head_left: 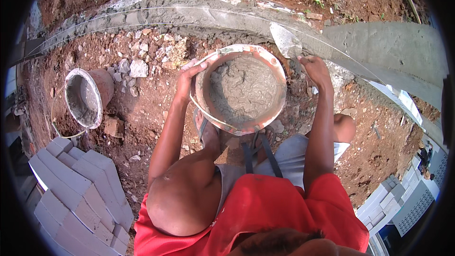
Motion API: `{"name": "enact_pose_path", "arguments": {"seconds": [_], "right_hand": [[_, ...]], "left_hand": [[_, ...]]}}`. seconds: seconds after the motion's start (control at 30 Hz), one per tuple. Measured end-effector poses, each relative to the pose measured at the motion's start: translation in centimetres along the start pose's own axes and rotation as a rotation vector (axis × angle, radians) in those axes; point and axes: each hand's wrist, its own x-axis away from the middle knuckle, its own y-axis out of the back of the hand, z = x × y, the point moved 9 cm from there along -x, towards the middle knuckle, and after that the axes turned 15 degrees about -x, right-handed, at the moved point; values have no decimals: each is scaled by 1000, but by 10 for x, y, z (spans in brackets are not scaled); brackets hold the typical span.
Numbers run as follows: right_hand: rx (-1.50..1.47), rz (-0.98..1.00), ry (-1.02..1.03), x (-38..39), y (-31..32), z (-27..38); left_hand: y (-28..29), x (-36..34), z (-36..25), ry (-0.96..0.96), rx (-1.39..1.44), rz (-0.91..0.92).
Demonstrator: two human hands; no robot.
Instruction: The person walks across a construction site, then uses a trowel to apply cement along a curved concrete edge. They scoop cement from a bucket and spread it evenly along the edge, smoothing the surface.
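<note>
A round bucket [280, 85] full of wet grey mortar [244, 85] stands in front of my feet. My left hand [188, 77] grips its left rim, with the thumb laid over the edge. The bucket's thin wire handle [208, 116] hangs down along the near left side. To the right of the bucket, my right hand [313, 68] is closed on a trowel, its handle mostly hidden by the fingers. The pale trowel blade [286, 40] points away over the near edge of a mortar-covered footing [222, 19].
A second, tilted bucket [85, 97] with grey residue lies at left, beside loose stones [138, 68]. Grey blocks [80, 185] are stacked at lower left, more blocks [384, 204] at lower right. Taut strings [156, 7] run along the footing. A smooth cement surface [388, 47] extends right.
</note>
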Motion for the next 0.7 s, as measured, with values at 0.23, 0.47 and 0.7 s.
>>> {"name": "enact_pose_path", "arguments": {"seconds": [0.23,0.47,0.7], "right_hand": [[152,-295,66,16,39,15],[315,-370,135,-21,13,60],[383,-367,8,-29,32,49]], "left_hand": [[5,-9,10,5,0,80],[-2,-7,8,-7,50,118],[5,-9,14,9,39,120]]}}
